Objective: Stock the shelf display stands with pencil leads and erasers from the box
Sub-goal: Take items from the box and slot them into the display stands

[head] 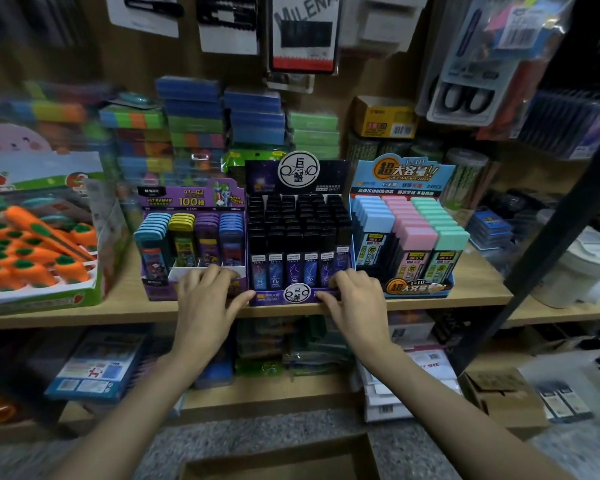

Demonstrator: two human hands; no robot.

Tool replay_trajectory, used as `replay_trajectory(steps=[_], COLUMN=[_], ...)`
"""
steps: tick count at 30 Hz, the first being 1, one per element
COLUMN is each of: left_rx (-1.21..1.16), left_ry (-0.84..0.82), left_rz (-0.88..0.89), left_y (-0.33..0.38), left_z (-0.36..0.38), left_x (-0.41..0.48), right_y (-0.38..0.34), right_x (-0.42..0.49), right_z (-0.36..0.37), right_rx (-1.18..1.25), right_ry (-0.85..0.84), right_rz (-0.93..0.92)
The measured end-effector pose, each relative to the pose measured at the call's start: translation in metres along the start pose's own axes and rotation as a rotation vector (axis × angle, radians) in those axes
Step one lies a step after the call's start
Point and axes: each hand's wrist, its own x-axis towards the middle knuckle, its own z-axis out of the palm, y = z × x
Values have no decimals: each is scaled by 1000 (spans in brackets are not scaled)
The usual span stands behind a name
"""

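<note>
Mid stand (274, 299): glossy dark-purple card w/ star print, round white logo up top, packed w/ slim black rectangular lead cases (291, 226) in tight rows. It sits centre-front on the shelf (136, 308), flanked close by two other stands.

L hand (205, 292): fingers loosely bent & spread, resting on the front lip of the purple stand (187, 199), thumb out wide against mid stand's left front corner; holds nothing. R hand (357, 296): fingers curled over mid stand's right front lip, thumb along the front face, gripping it.

Purple stand: printed card, round-topped cases in blue, yellow, purple. Blue stand (416, 287) at right: chunky flat-topped cases w/ matte pastel caps in blue, pink, mint.

Shelf: pale wood-look board, smooth, square edge. At left, green card tray (42, 301) of orange carrot-shaped items. Behind, stacked bright blocks & carded packs hung on a brown back panel. Black upright (534, 247) slants at right. Below, brown cardboard box (274, 449), open-topped, on speckled grey floor (291, 420).
</note>
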Motion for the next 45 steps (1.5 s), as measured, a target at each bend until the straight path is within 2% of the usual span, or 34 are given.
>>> replay_trajectory(steps=[6,10,12,16,21,28,33,38,42,45], left_rx=[-40,-434,-606,-640,-647,-663,-740,-775,-690,-627], left_ry=[25,134,116,64,63,98,49,-7,-6,-74], left_rz=[9,-68,-111,-126,-163,-181,-291,-302,-258,-253], left_y=[8,33,47,64,70,70,75,80,77,77], left_z=[-6,-23,-27,-25,-22,-26,-32,-33,-31,-31], left_x=[-2,6,13,22,29,37,64,78,78,85], right_y=[0,2,3,-6,-18,-11,-9,-12,-6,-8], right_x=[-3,19,37,63,73,80,100,101,104,111], right_z=[-9,-31,-39,-37,-26,-24,-29,-28,-33,-35], right_rx=[66,535,748,959,994,888,883,740,643,596], right_ry=[-14,113,45,-57,-35,-7,-37,-85,-105,-127], right_rz=[-28,167,302,391,471,413,452,350,290,262])
